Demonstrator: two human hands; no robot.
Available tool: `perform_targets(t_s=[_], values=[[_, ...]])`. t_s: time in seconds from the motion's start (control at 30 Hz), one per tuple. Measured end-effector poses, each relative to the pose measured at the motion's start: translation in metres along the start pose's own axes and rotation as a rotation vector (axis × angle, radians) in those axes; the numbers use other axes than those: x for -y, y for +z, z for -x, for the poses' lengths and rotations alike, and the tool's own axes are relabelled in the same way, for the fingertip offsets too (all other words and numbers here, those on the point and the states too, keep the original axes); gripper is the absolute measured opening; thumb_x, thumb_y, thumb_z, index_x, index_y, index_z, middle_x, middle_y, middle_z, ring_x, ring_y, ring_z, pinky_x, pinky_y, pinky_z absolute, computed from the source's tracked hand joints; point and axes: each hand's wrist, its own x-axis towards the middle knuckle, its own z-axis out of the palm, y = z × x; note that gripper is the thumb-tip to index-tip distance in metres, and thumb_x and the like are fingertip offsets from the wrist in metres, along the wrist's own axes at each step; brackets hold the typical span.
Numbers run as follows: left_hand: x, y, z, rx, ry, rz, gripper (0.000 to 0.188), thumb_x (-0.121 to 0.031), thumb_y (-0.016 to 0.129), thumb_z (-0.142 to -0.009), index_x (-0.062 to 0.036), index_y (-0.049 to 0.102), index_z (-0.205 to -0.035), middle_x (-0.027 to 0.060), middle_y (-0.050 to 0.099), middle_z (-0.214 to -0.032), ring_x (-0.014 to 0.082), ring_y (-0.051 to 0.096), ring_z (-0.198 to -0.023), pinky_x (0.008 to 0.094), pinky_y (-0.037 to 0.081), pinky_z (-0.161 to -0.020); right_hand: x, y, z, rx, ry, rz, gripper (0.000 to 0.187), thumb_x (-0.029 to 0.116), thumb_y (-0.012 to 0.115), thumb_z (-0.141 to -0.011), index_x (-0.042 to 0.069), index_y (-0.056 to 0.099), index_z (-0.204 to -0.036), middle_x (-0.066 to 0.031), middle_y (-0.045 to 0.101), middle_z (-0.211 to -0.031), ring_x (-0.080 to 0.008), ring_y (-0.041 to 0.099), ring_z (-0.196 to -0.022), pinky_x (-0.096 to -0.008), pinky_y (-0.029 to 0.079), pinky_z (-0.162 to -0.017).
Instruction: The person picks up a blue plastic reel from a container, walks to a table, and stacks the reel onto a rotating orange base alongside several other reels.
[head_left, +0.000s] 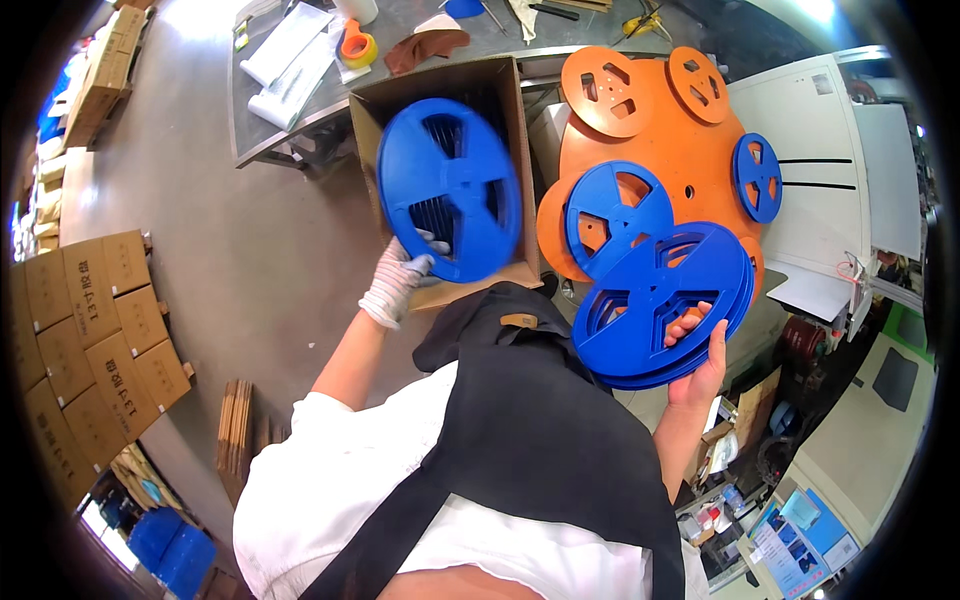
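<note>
My left hand (398, 277), in a pale knitted glove, grips the lower left edge of a large blue plastic reel (470, 175). The reel is tilted over the open cardboard box (506, 85), and dark slits of things inside show through its cutouts. My bare right hand (708, 362) holds a small stack of blue reels (640, 310) by the lower right, with fingertips showing through a cutout. This stack overlaps the front of an orange turntable (680, 160), hiding part of it. Beside it, another blue reel (612, 205) lies on an orange disc of the turntable.
The turntable also bears orange discs (605, 92) and a smaller-looking blue reel (757, 178). A metal table (300, 130) behind the box holds tape rolls (357, 46), plastic film (290, 70) and a brown cloth (427, 48). Stacked cartons (100, 340) stand left; a white machine (800, 130) stands right.
</note>
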Motion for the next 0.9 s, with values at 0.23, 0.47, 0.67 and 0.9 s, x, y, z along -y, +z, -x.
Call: perform_targets(t_s=[0.23, 0.47, 0.67, 0.9], values=[[0.035, -0.064, -0.094, -0.496, 0.020, -0.510, 0.034, -0.003, 0.055, -0.083, -0.0103, 0.051, -0.116, 0.0080, 0.065, -0.092, 0.0199, 0.065, -0.073, 0.0330, 0.054, -0.061, -0.006, 0.006, 0.002, -0.006, 0.016, 0.012, 0.038, 0.038, 0.042, -0.100, 0.005, 0.052, -0.117, -0.0069, 0.059, -0.087, -0.0192, 0.054, -0.078, -0.0305, 0.048, -0.070], [0.052, -0.083, -0.187, -0.515, 0.042, -0.617, 0.030, -0.012, 0.061, -0.084, -0.0093, 0.051, -0.113, 0.0109, 0.063, -0.092, 0.0223, 0.064, -0.068, 0.0348, 0.053, -0.055, -0.008, 0.013, 0.008, -0.014, 0.013, 0.059, 0.038, 0.039, 0.043, -0.100, 0.005, 0.051, -0.116, -0.0072, 0.059, -0.087, -0.0185, 0.055, -0.076, -0.0306, 0.048, -0.069], [0.062, -0.077, -0.208, -0.376, -0.022, -0.736, 0.040, -0.008, 0.060, -0.084, -0.0097, 0.047, -0.122, 0.0098, 0.061, -0.096, 0.0203, 0.059, -0.069, 0.0347, 0.053, -0.055, -0.009, 0.023, 0.014, -0.105, -0.005, 0.073, 0.040, 0.041, 0.043, -0.099, 0.005, 0.050, -0.117, -0.0056, 0.057, -0.082, -0.0170, 0.053, -0.072, -0.0299, 0.047, -0.066], [0.063, -0.046, -0.178, -0.369, -0.144, -0.847, 0.097, -0.030, 0.071, -0.082, -0.0142, 0.005, -0.151, 0.0220, 0.033, -0.148, 0.0329, 0.037, -0.134, 0.0380, 0.034, -0.108, -0.003, 0.000, 0.018, 0.202, -0.132, -0.289, 0.053, 0.049, 0.043, -0.097, 0.003, 0.046, -0.122, 0.0021, 0.035, -0.063, -0.0076, 0.034, -0.052, -0.0213, 0.030, -0.047]])
